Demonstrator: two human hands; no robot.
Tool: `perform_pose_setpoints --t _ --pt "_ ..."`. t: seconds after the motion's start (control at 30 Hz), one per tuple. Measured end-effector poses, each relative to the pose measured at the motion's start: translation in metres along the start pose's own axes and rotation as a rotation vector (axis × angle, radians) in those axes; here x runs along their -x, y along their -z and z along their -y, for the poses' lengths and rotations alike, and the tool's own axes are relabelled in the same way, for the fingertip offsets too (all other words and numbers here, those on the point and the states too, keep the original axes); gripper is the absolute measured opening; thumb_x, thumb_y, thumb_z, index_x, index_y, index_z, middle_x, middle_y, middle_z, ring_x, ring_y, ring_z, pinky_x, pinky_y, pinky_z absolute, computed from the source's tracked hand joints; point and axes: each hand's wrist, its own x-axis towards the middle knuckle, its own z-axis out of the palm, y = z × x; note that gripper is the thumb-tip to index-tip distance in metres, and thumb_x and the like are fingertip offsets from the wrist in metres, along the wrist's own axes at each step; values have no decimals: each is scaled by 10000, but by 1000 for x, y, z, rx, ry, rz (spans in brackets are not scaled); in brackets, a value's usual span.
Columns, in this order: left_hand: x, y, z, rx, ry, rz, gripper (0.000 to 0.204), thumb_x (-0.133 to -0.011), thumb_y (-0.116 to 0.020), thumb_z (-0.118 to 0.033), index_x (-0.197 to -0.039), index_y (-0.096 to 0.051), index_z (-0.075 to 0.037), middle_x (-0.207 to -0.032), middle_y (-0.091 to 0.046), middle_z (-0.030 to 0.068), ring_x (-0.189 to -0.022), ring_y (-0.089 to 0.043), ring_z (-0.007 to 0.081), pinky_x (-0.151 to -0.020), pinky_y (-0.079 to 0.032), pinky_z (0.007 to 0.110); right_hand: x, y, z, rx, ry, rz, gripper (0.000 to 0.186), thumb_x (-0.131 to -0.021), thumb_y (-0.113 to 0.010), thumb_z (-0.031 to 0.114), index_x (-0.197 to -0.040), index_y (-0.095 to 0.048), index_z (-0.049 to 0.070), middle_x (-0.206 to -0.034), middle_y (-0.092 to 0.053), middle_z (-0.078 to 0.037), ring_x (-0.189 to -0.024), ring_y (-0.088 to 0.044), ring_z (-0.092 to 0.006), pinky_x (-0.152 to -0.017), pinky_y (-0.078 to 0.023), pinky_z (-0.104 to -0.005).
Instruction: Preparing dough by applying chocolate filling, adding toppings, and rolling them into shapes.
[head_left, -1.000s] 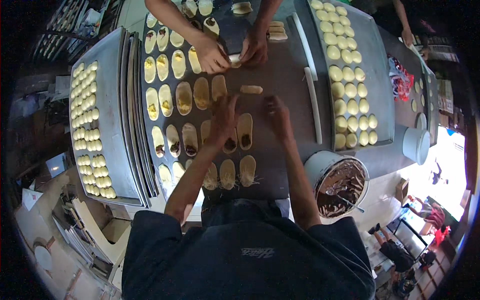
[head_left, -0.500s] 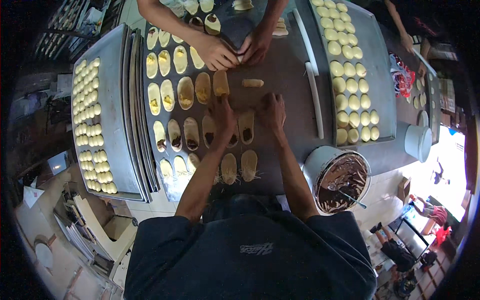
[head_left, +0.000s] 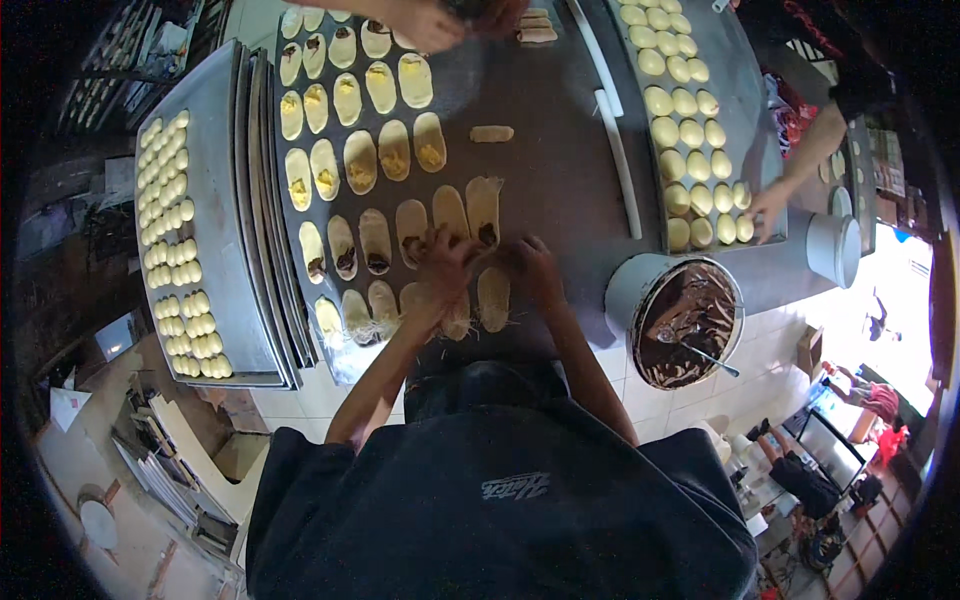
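Several flat dough ovals [head_left: 361, 162] lie in rows on the dark table. The near rows carry dark filling at their lower ends, and the farther ones a yellow filling. My left hand [head_left: 447, 262] is by the filled end of one dough oval [head_left: 484, 200], its fingers partly bent and apart. My right hand [head_left: 535, 270] hovers right of that oval, fingers loosely curved, with nothing visible in it. The oval lies flat, dark filling showing between my hands. Beyond sits a rolled dough piece [head_left: 492, 133].
A bucket of chocolate filling [head_left: 622, 290] holds a spoon at the right. Trays of dough balls stand left [head_left: 222, 130] and right [head_left: 755, 120]. White rods [head_left: 618, 165] lie along the table. Another person's hands [head_left: 430, 25] work at the far edge; a further hand [head_left: 768, 205] touches the right tray.
My hands have come nearer, from the yellow-filled row to the row with dark filling. The other person's hands moved back. Another hand has reached the right tray. The view has shifted.
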Motion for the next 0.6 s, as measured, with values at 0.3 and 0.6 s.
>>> perform_pose_setpoints --t 0.3,0.6 --pt "7 -8 0 -157 -196 -189 204 -783 -664 -224 -953 -667 -111 -1040 -511 94 -975 -504 291 -748 -457 416 -7 -7 -16 116 265 -55 227 -784 -659 103 -1009 -649 72 -896 -599 -79 -769 -561 -253 -683 -460 -365" --pt "-21 -2 15 -42 -23 -94 178 -784 -640 -163 -949 -660 -101 -1053 -502 113 -944 -500 303 -749 -454 419 -42 6 -8 -518 -299 76 237 -777 -634 77 -1014 -634 83 -906 -559 -80 -858 -525 -261 -733 -445 -357"
